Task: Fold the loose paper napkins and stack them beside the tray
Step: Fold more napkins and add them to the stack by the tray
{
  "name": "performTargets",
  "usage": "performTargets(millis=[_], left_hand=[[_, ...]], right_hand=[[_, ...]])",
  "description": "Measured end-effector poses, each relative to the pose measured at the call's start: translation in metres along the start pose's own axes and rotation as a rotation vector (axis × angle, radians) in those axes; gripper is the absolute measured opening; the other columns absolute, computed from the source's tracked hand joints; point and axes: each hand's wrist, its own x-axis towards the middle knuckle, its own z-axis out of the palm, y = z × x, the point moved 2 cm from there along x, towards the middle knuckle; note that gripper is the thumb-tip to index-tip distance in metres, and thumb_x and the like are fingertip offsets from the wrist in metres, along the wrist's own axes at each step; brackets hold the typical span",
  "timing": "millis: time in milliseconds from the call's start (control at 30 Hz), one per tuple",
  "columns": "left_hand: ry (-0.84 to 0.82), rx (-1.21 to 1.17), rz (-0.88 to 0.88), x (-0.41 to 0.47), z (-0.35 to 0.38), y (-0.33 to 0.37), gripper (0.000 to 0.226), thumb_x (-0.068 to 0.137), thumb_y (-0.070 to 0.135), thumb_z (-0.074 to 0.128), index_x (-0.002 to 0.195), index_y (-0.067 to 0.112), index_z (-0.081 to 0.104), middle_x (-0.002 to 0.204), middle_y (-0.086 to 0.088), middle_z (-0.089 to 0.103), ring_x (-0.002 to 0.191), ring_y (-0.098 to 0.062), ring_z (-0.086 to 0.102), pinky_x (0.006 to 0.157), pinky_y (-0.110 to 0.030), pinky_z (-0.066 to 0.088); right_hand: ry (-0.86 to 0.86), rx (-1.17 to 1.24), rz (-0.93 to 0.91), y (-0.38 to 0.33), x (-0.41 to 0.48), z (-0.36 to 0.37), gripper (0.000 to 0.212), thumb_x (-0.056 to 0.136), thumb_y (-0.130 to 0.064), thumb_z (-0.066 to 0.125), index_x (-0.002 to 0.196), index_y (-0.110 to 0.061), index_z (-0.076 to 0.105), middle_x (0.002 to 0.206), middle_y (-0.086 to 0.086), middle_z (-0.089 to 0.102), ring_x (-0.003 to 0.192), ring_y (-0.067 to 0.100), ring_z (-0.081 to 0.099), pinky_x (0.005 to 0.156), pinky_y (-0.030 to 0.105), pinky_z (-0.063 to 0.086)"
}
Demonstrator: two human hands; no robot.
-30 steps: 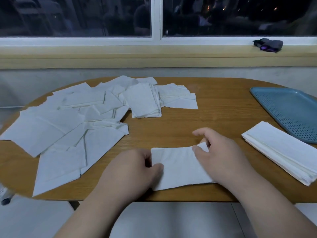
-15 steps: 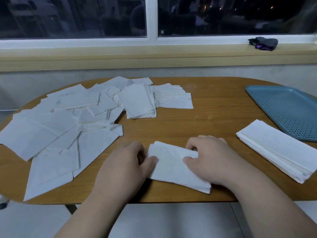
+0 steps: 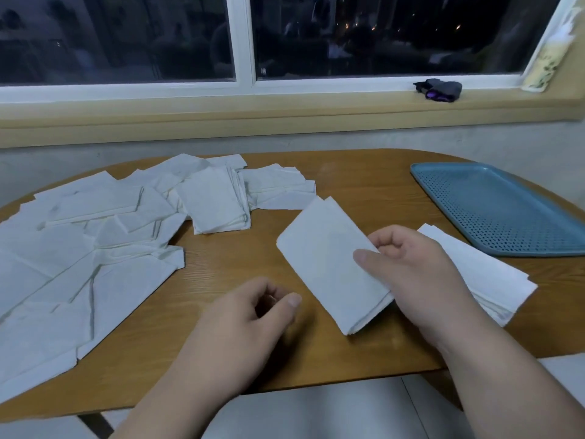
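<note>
**Entry: one folded napkin in the right hand, left hand free**

Lower centre of frame: left hand (image 3: 240, 327) hung just over the near edge of the table (image 3: 364, 185), fingers loosely curled, thumb forward, holding nothing.

Right of it, centre frame: right hand (image 3: 411, 274) gripped the folded napkin (image 3: 329, 264) at its right long edge, with the thumb on top and the fingers curled behind the paper. The napkin was a long white rectangle slanting from lower right to upper left. I could not tell whether its lower corner touched the wood.

Behind the right hand, at right of frame: the stack of folded napkins (image 3: 487, 274), partly hidden by that hand, lay on the table just beside the near edge of the blue perforated tray (image 3: 493, 210). The held napkin was near this stack but not on it.

Left half of frame: the loose napkins (image 3: 79, 264) were spread flat and overlapping, reaching to the table's left edge.

Upper centre of the table: a smaller heap of napkins (image 3: 215, 204), edges roughly aligned, with a few more sheets (image 3: 278, 188) fanned out to its right.

Top of frame: a yellowish window sill (image 3: 285, 112) with a small dark object (image 3: 438, 90) on it at upper right, and dark window panes (image 3: 142, 36) above.
</note>
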Motion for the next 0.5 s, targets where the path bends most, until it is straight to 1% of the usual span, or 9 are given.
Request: performTargets(millis=[67, 100, 167, 200, 233, 300, 367, 467, 500], left_hand=[[-0.003, -0.201, 0.032, 0.004, 0.017, 0.013, 0.022, 0.088, 0.052, 0.061, 0.094, 0.032, 0.063, 0.084, 0.010, 0.073, 0.078, -0.008, 0.067, 0.075, -0.030, 0.050], [-0.002, -0.299, 0.040, 0.007, 0.026, 0.019, 0.020, 0.088, 0.050, 0.065, 0.094, 0.031, 0.060, 0.085, 0.004, 0.073, 0.080, -0.014, 0.068, 0.079, -0.036, 0.051], [-0.014, -0.444, 0.052, 0.013, 0.045, 0.033, 0.024, 0.084, 0.050, 0.072, 0.091, 0.033, 0.057, 0.081, -0.005, 0.071, 0.078, -0.026, 0.067, 0.084, -0.051, 0.051], [-0.020, -0.499, 0.058, 0.016, 0.054, 0.040, 0.025, 0.079, 0.052, 0.073, 0.087, 0.036, 0.056, 0.075, -0.005, 0.068, 0.073, -0.027, 0.064, 0.083, -0.054, 0.051], [-0.023, -0.543, 0.064, 0.019, 0.063, 0.046, 0.024, 0.074, 0.051, 0.073, 0.084, 0.039, 0.055, 0.071, -0.002, 0.064, 0.069, -0.024, 0.060, 0.082, -0.056, 0.051], [-0.016, -0.598, 0.087, 0.026, 0.079, 0.056, 0.022, 0.072, 0.046, 0.070, 0.085, 0.042, 0.054, 0.069, 0.001, 0.060, 0.066, -0.019, 0.055, 0.079, -0.055, 0.050], [-0.032, -0.640, 0.118, 0.031, 0.095, 0.068, 0.024, 0.073, 0.041, 0.070, 0.091, 0.046, 0.055, 0.069, 0.001, 0.060, 0.067, -0.017, 0.054, 0.075, -0.050, 0.047], [-0.058, -0.670, 0.159, 0.037, 0.118, 0.081, 0.027, 0.080, 0.028, 0.077, 0.098, 0.044, 0.064, 0.071, 0.004, 0.060, 0.068, -0.015, 0.055, 0.073, -0.034, 0.046], [-0.064, -0.657, 0.168, 0.038, 0.124, 0.086, 0.024, 0.083, 0.023, 0.077, 0.098, 0.040, 0.068, 0.072, 0.005, 0.060, 0.068, -0.013, 0.056, 0.072, -0.027, 0.046]], right_hand=[[0.024, 0.048, 0.018, 0.001, -0.002, -0.013, 0.003, 0.092, -0.020, 0.069, 0.095, -0.020, 0.070, 0.082, -0.007, 0.077, 0.074, 0.010, 0.074, 0.069, 0.033, 0.053], [0.035, 0.049, 0.021, 0.002, -0.003, -0.019, 0.003, 0.093, -0.020, 0.068, 0.095, -0.021, 0.071, 0.082, -0.007, 0.078, 0.074, 0.009, 0.074, 0.069, 0.032, 0.052], [0.067, 0.048, 0.029, 0.007, -0.003, -0.031, 0.004, 0.093, -0.021, 0.068, 0.096, -0.021, 0.071, 0.084, -0.007, 0.078, 0.077, 0.011, 0.074, 0.074, 0.038, 0.055], [0.085, 0.054, 0.035, 0.010, -0.003, -0.038, 0.004, 0.093, -0.021, 0.068, 0.096, -0.020, 0.071, 0.085, -0.006, 0.078, 0.079, 0.013, 0.074, 0.078, 0.042, 0.057], [0.103, 0.071, 0.041, 0.012, -0.004, -0.044, 0.004, 0.092, -0.020, 0.068, 0.095, -0.020, 0.071, 0.086, -0.004, 0.078, 0.081, 0.016, 0.075, 0.082, 0.045, 0.057], [0.139, 0.117, 0.050, 0.016, -0.006, -0.059, 0.004, 0.092, -0.016, 0.068, 0.094, -0.018, 0.070, 0.086, -0.002, 0.078, 0.081, 0.018, 0.075, 0.084, 0.047, 0.057], [0.177, 0.156, 0.052, 0.019, -0.007, -0.076, 0.006, 0.093, -0.013, 0.067, 0.096, -0.017, 0.070, 0.086, -0.001, 0.078, 0.081, 0.018, 0.075, 0.081, 0.044, 0.058], [0.224, 0.067, 0.035, 0.024, -0.005, -0.103, 0.009, 0.095, -0.016, 0.065, 0.099, -0.021, 0.070, 0.085, -0.008, 0.078, 0.078, 0.009, 0.075, 0.069, 0.034, 0.059], [0.233, 0.027, 0.026, 0.027, -0.003, -0.111, 0.009, 0.096, -0.017, 0.064, 0.098, -0.023, 0.071, 0.084, -0.010, 0.077, 0.077, 0.008, 0.074, 0.068, 0.034, 0.059]])
